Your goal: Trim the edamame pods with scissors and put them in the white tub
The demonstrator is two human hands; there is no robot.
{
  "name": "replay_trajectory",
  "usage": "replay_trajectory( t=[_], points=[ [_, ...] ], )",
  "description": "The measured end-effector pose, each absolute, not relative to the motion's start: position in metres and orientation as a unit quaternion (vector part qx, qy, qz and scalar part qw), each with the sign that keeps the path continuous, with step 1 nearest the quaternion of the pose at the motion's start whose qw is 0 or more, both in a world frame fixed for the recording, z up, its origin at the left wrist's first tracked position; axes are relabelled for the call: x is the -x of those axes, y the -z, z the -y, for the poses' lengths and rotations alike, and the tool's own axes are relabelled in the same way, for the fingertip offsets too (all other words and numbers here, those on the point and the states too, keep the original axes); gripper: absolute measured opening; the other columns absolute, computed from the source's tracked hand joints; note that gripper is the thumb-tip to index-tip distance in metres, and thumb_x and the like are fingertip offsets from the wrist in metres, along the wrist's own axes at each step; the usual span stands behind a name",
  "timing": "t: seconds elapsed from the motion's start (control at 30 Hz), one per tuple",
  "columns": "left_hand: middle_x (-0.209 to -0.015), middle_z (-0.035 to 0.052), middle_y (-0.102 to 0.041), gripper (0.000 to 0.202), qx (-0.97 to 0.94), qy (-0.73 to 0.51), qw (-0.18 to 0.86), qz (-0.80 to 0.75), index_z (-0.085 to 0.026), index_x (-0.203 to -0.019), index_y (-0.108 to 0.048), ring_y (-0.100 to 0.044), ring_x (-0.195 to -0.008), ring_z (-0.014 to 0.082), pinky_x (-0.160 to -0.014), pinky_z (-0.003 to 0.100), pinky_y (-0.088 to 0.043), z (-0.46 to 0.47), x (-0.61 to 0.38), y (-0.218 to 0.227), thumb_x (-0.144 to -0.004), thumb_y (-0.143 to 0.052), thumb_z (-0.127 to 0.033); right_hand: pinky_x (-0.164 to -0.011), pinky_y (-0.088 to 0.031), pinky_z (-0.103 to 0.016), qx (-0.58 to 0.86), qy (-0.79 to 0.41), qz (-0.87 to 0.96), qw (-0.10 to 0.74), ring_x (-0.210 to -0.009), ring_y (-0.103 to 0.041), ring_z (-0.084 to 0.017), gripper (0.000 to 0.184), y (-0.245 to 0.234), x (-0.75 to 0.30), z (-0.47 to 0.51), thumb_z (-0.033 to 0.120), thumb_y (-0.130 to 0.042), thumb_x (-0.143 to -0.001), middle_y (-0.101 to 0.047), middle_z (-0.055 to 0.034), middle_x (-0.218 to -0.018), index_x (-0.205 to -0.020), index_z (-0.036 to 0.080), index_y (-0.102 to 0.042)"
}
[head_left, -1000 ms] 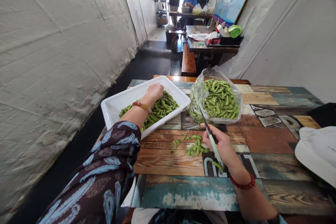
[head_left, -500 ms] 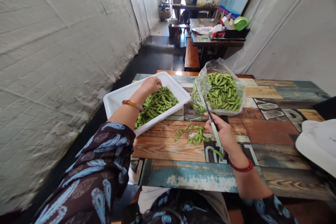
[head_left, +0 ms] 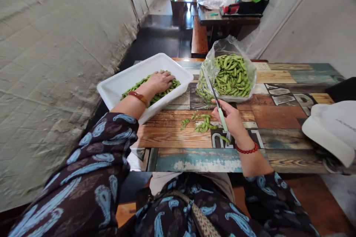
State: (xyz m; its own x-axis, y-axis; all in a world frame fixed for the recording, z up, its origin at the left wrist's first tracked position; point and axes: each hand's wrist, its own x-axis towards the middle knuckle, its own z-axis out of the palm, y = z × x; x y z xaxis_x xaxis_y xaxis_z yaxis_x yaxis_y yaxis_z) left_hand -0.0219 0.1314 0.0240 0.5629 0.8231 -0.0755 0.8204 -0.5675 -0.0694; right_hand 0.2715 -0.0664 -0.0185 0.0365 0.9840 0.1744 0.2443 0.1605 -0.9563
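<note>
The right hand [head_left: 232,120] is closed around the pale-green handle of a slim cutting tool [head_left: 223,119]; whether it is scissors or a knife I cannot tell. Its blade points away from the body, over the near side of a clear plastic bag [head_left: 228,44] of edamame pods [head_left: 232,74]. That bag stands just beyond the fingers, so the tip would be better angled clear of the thin film while the other hand works.

Below this grip, toward the body, lies a single pod [head_left: 224,139]. Just left of it, loose pods [head_left: 205,125] and leafy scraps [head_left: 184,122] rest on the wood-patterned table [head_left: 175,137]; the scraps are best left out of the tray.

Farther left, the left hand [head_left: 160,81] lies palm down, fingers extended, on the edamame heap [head_left: 174,84] inside a white tray [head_left: 111,90]. Whether it pinches any pod underneath is hidden. Light, even pressure should level the heap without bruising pods, ideally spreading some toward the tray's barer left end.
</note>
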Motion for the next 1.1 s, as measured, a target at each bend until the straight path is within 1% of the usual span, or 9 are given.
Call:
replay_trajectory(
  t=[0.13,0.23,0.27,0.33,0.47,0.7,0.83,0.97,1.1],
  points=[
    [-0.141,0.0124,-0.057,0.045,0.843,-0.045,0.0,0.535,-0.019,-0.133,-0.062,-0.051,-0.128,0.0329,-0.107,0.051,-0.034,-0.139,0.005,-0.058,-0.092,-0.046,-0.032,-0.073,-0.051,-0.028,0.53,-0.369,0.571,0.507,-0.07,-0.057,-0.012,0.051,0.018,-0.274,0.065,0.039,-0.07,-0.079,-0.064,-0.0001,-0.082,-0.125,0.019,-0.065],
    [-0.117,0.0118,-0.07,0.043,0.851,0.106,-0.027,0.514,-0.013,-0.125,-0.066,-0.063,-0.107,0.0244,-0.094,0.04,-0.045,-0.111,-0.014,-0.089,-0.093,-0.043,-0.031,-0.074,-0.052,-0.028,0.531,-0.371,0.556,0.521,-0.07,-0.057,-0.012,0.053,0.012,-0.274,0.065,0.039,-0.073,-0.076,-0.065,-0.0006,-0.082,-0.124,0.017,-0.066],
    [-0.106,0.0105,-0.071,0.041,0.854,0.158,-0.034,0.495,-0.012,-0.117,-0.07,-0.065,-0.099,0.0217,-0.09,0.037,-0.046,-0.096,-0.022,-0.096,-0.094,-0.043,-0.032,-0.074,-0.052,-0.028,0.532,-0.371,0.55,0.527,-0.07,-0.057,-0.012,0.054,0.01,-0.274,0.065,0.04,-0.073,-0.076,-0.065,-0.0008,-0.083,-0.124,0.017,-0.066],
    [-0.098,0.0084,-0.071,0.035,0.867,0.231,-0.069,0.437,-0.014,-0.106,-0.073,-0.064,-0.09,0.0176,-0.087,0.034,-0.047,-0.062,-0.038,-0.101,-0.094,-0.044,-0.03,-0.074,-0.052,-0.028,0.532,-0.368,0.541,0.538,-0.071,-0.058,-0.013,0.055,0.007,-0.274,0.066,0.042,-0.073,-0.076,-0.066,-0.0015,-0.084,-0.124,0.016,-0.065],
    [-0.086,0.0071,-0.066,0.025,0.915,0.159,-0.176,0.325,-0.015,-0.089,-0.074,-0.061,-0.078,0.0158,-0.078,0.031,-0.049,-0.001,-0.07,-0.068,-0.091,-0.05,-0.024,-0.073,-0.052,-0.028,0.528,-0.36,0.547,0.541,-0.074,-0.059,-0.013,0.054,0.007,-0.275,0.066,0.044,-0.069,-0.079,-0.067,-0.0023,-0.086,-0.125,0.016,-0.065],
    [-0.091,0.011,-0.059,0.019,0.901,0.133,-0.161,0.379,-0.013,-0.089,-0.07,-0.06,-0.081,0.0193,-0.076,0.032,-0.049,0.024,-0.11,-0.001,-0.09,-0.052,-0.018,-0.076,-0.054,-0.03,0.526,-0.364,0.557,0.53,-0.082,-0.063,-0.017,0.057,0.008,-0.273,0.067,0.044,-0.069,-0.079,-0.069,-0.0049,-0.093,-0.128,0.015,-0.064],
    [-0.093,0.0109,-0.058,0.018,0.891,0.144,-0.191,0.386,-0.013,-0.093,-0.066,-0.059,-0.085,0.0203,-0.079,0.033,-0.049,0.024,-0.105,0.007,-0.087,-0.049,-0.012,-0.079,-0.054,-0.03,0.52,-0.374,0.554,0.532,-0.084,-0.063,-0.017,0.058,0.006,-0.273,0.067,0.042,-0.072,-0.076,-0.07,-0.006,-0.097,-0.126,0.015,-0.065],
    [-0.092,0.0096,-0.06,0.02,0.884,0.16,-0.22,0.38,-0.014,-0.091,-0.066,-0.058,-0.087,0.0203,-0.08,0.033,-0.049,0.025,-0.086,0.009,-0.081,-0.05,-0.007,-0.077,-0.053,-0.028,0.519,-0.377,0.554,0.531,-0.078,-0.061,-0.014,0.056,0.007,-0.273,0.067,0.042,-0.072,-0.077,-0.069,-0.0039,-0.093,-0.126,0.016,-0.065],
    [-0.084,0.0057,-0.061,0.026,0.828,0.246,-0.289,0.412,-0.016,-0.099,-0.069,-0.059,-0.08,0.0174,-0.076,0.031,-0.048,0.027,-0.071,0.007,-0.078,-0.055,-0.009,-0.075,-0.052,-0.028,0.524,-0.377,0.55,0.53,-0.076,-0.06,-0.014,0.058,0.009,-0.271,0.067,0.043,-0.072,-0.076,-0.067,-0.0031,-0.088,-0.126,0.015,-0.065]
  ],
)
